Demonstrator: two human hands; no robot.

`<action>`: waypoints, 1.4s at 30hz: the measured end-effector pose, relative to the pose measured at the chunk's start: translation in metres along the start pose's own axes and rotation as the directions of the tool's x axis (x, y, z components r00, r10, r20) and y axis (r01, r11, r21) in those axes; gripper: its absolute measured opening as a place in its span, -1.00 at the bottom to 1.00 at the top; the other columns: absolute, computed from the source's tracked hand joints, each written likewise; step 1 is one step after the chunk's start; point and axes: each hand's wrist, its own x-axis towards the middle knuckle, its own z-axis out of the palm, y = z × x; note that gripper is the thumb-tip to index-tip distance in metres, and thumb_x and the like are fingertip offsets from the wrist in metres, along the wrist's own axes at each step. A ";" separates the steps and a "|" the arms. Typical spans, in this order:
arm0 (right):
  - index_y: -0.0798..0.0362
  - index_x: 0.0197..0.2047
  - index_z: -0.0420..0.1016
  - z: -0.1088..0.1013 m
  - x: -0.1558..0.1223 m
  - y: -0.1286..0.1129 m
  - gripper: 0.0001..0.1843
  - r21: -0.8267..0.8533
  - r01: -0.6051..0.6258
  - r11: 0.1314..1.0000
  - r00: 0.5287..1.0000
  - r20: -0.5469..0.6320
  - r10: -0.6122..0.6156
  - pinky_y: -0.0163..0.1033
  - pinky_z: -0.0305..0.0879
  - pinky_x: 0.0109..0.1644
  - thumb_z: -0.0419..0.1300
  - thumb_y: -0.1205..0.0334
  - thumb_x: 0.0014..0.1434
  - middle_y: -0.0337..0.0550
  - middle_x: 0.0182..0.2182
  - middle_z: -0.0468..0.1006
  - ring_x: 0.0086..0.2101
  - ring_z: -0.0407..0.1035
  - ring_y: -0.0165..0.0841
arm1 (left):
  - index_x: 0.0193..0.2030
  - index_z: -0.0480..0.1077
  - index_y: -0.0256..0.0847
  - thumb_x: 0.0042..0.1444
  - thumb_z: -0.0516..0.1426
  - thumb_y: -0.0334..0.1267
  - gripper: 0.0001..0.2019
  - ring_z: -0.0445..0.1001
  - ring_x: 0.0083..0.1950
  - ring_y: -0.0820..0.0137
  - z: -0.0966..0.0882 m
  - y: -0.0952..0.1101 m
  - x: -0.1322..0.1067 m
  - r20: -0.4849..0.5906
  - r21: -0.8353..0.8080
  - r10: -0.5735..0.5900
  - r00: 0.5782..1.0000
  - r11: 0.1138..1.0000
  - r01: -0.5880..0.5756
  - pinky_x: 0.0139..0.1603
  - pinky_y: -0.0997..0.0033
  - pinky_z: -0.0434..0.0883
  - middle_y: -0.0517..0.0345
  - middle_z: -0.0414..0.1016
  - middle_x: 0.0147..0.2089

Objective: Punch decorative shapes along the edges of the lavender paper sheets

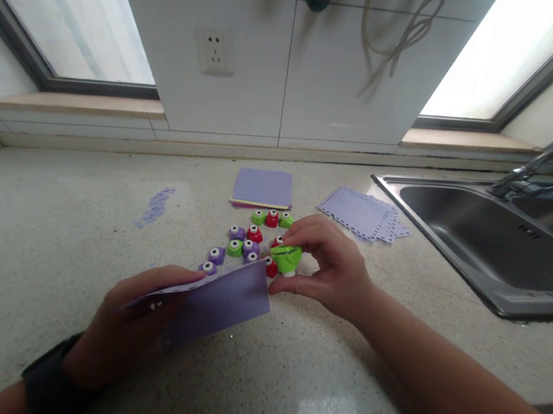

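My left hand (136,317) is closed on a sheet of purple paper (224,305), tilted above the counter, with small cut-outs along its left end. Between thumb and fingers, my right hand (330,261) grips a green craft punch (285,258) turned on its side. The punch is at the paper's upper right corner; whether the edge sits in its slot I cannot tell. Behind the paper stand several small punches in purple, green and red, among them a purple punch (217,255) and a red punch (254,233). My left hand hides part of the sheet.
A stack of coloured paper (263,187) lies near the wall. Purple sheets with punched edges (356,213) overlap to its right, beside the steel sink (497,254) and faucet (539,162). Purple paper scraps (155,207) are heaped at left. The counter's front edge runs below my arms.
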 end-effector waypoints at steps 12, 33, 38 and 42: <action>-0.05 0.01 0.53 0.002 0.002 0.001 -0.44 0.017 0.092 0.996 0.996 -0.013 -0.092 -0.12 0.52 -0.08 0.59 0.04 0.00 -0.11 -0.16 0.57 -0.15 0.50 -0.25 | -0.03 0.68 0.12 0.27 0.25 -0.22 -0.79 0.72 -0.11 0.18 -0.008 -0.002 0.001 0.113 0.150 0.120 0.986 0.979 -0.136 -0.06 0.29 0.64 0.20 0.77 -0.07; 0.02 -0.12 0.49 0.012 -0.001 0.004 -0.40 0.222 -0.587 0.778 0.809 0.137 0.571 -0.21 0.27 -0.31 0.65 0.07 -0.15 -0.28 -0.38 0.51 -0.41 0.34 -0.39 | -0.28 0.68 -0.04 0.12 0.33 -0.10 -0.87 0.72 -0.32 0.19 0.006 0.017 0.001 -0.013 0.166 -0.075 0.997 0.983 0.076 -0.31 0.35 0.67 0.22 0.77 -0.30; 0.02 -0.13 0.47 0.016 -0.001 0.005 -0.40 0.245 -0.613 0.751 0.789 0.161 0.593 -0.24 0.19 -0.37 0.65 0.10 -0.16 -0.35 -0.44 0.45 -0.46 0.26 -0.43 | -0.28 0.68 0.02 0.11 0.32 -0.10 -0.90 0.73 -0.25 0.19 0.007 0.015 0.000 -0.033 0.165 -0.075 0.997 0.983 0.079 -0.21 0.36 0.66 0.26 0.78 -0.26; 0.01 -0.14 0.45 0.019 -0.003 0.007 -0.39 0.278 -0.660 0.698 0.751 0.205 0.628 -0.25 0.18 -0.39 0.65 0.09 -0.17 -0.38 -0.47 0.40 -0.48 0.24 -0.43 | -0.28 0.68 0.05 0.12 0.30 -0.13 -0.91 0.74 -0.23 0.21 0.011 0.015 -0.003 -0.086 0.154 -0.100 0.991 0.982 0.112 -0.16 0.36 0.65 0.31 0.79 -0.25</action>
